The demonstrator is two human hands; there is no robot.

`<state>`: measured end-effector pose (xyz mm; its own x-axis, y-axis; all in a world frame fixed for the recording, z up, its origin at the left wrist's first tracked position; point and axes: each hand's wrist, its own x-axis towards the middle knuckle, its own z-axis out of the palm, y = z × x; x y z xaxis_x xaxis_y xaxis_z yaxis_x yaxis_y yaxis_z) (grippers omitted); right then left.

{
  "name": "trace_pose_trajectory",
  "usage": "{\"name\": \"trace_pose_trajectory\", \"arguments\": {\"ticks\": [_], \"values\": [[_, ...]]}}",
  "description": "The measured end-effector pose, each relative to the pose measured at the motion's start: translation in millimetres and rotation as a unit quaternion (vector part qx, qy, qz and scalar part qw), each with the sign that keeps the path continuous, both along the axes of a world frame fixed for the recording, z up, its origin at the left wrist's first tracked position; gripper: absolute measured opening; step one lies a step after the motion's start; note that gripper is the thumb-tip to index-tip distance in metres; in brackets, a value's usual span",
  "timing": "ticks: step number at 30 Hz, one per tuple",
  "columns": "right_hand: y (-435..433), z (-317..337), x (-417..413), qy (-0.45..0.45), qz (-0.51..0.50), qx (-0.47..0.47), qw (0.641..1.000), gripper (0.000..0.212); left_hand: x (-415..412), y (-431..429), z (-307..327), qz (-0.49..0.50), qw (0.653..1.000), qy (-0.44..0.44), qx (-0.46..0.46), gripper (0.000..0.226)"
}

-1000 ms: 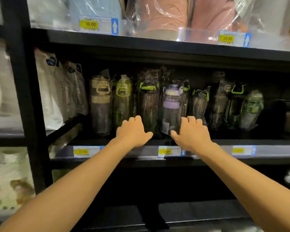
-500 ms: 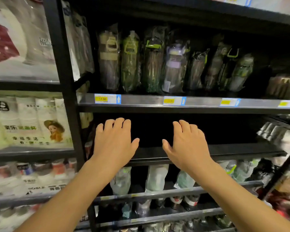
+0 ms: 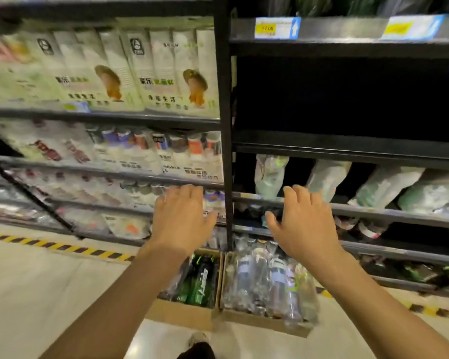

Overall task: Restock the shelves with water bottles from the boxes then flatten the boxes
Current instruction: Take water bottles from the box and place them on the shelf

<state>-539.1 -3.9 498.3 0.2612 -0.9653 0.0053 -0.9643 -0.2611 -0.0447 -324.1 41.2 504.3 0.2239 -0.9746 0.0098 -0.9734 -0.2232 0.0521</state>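
At 6 o'clock, nearest, a shoe point(image 3: 197, 340) stands on the floor. Just beyond it sit two cartons side by side and touching: the left box point(image 3: 182, 313) with dark and green wrapped bottles, and the right box point(image 3: 259, 322), packed with clear and purple-capped bottles point(image 3: 275, 281) in film.

Above them both hands hang palm down, released and holding nothing. The left hand point(image 3: 182, 221) is at 12 o'clock from the left box and the right hand point(image 3: 303, 226) at 12 o'clock from the right box, with fingers spread.

The step looks like a reach down for stock. It would go best with each hand dropping straight towards 6 o'clock and closing round one bottle's body, not its loose film, which seems likely to slip or tear. Lifting upright should keep the neighbours from toppling.

Farther off, at 12 o'clock, a black post point(image 3: 224, 125) splits the racks. To its right, at 1 o'clock, a dark shelf point(image 3: 347, 146) lies under the yellow tag point(image 3: 276, 28). It seems the likely place to fill, working from the back row forward.
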Motion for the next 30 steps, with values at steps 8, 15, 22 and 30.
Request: {"name": "trace_pose_trajectory", "arguments": {"ticks": [8, 15, 22, 30], "values": [[15, -75, 151, -0.001, 0.015, 0.069, 0.998, 0.071, 156, 30, -79, 0.042, 0.998, 0.022, 0.05, 0.059], [21, -180, 282, -0.048, -0.063, 0.187, 0.979, 0.069, 286, 30, -177, 0.049, 0.988, 0.034, 0.146, 0.06], [8, -320, 334, -0.013, -0.1, 0.291, 0.951, 0.068, 338, 6, -318, 0.016, 0.963, 0.061, 0.262, 0.051], [-38, -544, 349, -0.004, -0.14, 0.373, 0.917, 0.074, 353, -38, -544, 0.102, 0.925, 0.173, 0.322, 0.053]]}}
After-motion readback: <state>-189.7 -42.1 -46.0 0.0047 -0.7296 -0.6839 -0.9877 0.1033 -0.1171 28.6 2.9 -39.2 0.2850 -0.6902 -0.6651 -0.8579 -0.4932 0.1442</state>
